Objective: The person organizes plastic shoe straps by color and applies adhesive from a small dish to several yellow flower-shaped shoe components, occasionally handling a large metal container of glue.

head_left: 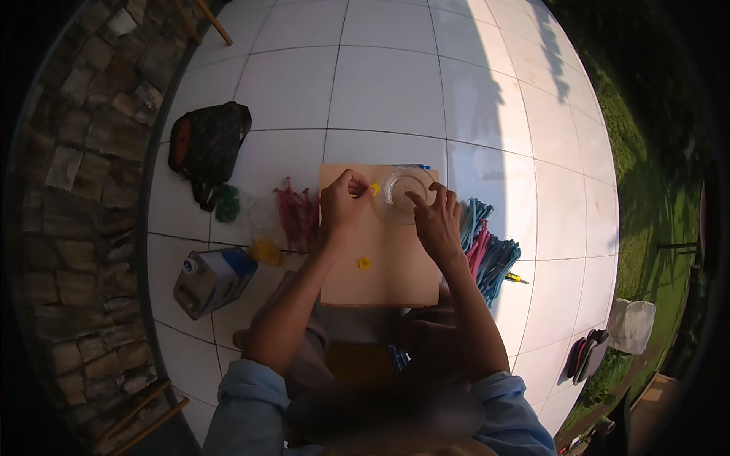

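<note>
Showing two bare hands at work over a tan board (pixel 395 266), viewed from above with rolled blue sleeves (pixel 251 395) at the lower edge of the frame. Nearest on the board, just below the frame's centre, lies a flower-shaped yellow piece (pixel 363 263). Above it, slightly left of centre, the left hand (pixel 372 190) has thumb and fingertips closed in a narrow pinch on a small yellow bit (pixel 375 187). Right of centre, the right hand (pixel 423 194) is curved over the right side of a clear round dish (pixel 390 188), with thumb and fingers parted; whether it grips the rim cannot be told. The dish rests on the board's upper right part. Beside the board, right of centre, lie bundled blue-green strips (pixel 498 262), a pink bundle (pixel 478 249) and a yellow-and-black tool (pixel 517 279); left of centre lie red-pink strips (pixel 293 216), with a yellow packet (pixel 266 252) and a green packet (pixel 226 204) farther left. At lower left of centre, a metal can (pixel 213 281) stands on the white tiled floor (pixel 388 91); at upper left sits a dark patterned bag (pixel 213 140). Stonework (pixel 84 213) fills the far left, and grass (pixel 627 258) the far right, with a pale sack (pixel 631 325) at lower right.
</note>
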`<state>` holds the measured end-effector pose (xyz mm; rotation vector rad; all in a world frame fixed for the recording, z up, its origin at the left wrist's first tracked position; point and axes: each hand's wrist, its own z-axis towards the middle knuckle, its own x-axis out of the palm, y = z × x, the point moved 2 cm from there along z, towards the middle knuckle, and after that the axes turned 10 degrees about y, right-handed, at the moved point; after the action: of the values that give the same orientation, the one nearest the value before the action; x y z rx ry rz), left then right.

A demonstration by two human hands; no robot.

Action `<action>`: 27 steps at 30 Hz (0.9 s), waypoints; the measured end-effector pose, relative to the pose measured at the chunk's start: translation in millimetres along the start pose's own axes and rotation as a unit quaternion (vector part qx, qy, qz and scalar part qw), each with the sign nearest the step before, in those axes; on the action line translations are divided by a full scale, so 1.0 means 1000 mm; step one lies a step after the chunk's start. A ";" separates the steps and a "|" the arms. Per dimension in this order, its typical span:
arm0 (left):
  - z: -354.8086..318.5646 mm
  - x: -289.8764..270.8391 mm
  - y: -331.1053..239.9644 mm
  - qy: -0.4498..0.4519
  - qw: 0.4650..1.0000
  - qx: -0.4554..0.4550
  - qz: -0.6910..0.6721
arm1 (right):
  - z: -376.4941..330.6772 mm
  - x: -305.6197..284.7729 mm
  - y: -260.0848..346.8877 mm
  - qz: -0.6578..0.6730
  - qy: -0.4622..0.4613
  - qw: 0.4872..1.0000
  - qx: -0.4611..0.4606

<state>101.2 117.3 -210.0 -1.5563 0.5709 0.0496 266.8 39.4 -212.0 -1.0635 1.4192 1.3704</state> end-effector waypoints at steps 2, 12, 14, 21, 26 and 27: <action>0.000 -0.003 0.000 -0.003 1.000 -0.001 -0.013 | 0.001 0.002 0.000 -0.017 -0.002 1.000 -0.002; -0.003 -0.009 -0.009 0.001 1.000 -0.003 -0.027 | 0.002 0.003 0.002 -0.041 -0.002 0.999 0.004; -0.002 -0.009 -0.008 0.001 0.999 -0.003 -0.035 | 0.001 0.002 0.002 -0.042 -0.003 0.999 0.001; 0.005 -0.003 0.005 0.014 0.982 -0.026 -0.185 | 0.008 -0.027 0.006 0.039 -0.052 0.997 0.040; -0.005 -0.001 -0.035 0.041 0.943 -0.058 -0.326 | 0.005 -0.061 0.032 0.148 -0.140 0.979 -0.010; -0.006 -0.002 -0.038 0.044 0.941 -0.044 -0.333 | 0.004 -0.063 0.038 0.145 -0.144 0.978 -0.037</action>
<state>111.7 110.2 -173.7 -1.7763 0.0865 -0.5179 246.5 45.2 -141.3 -0.6839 1.3492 1.7225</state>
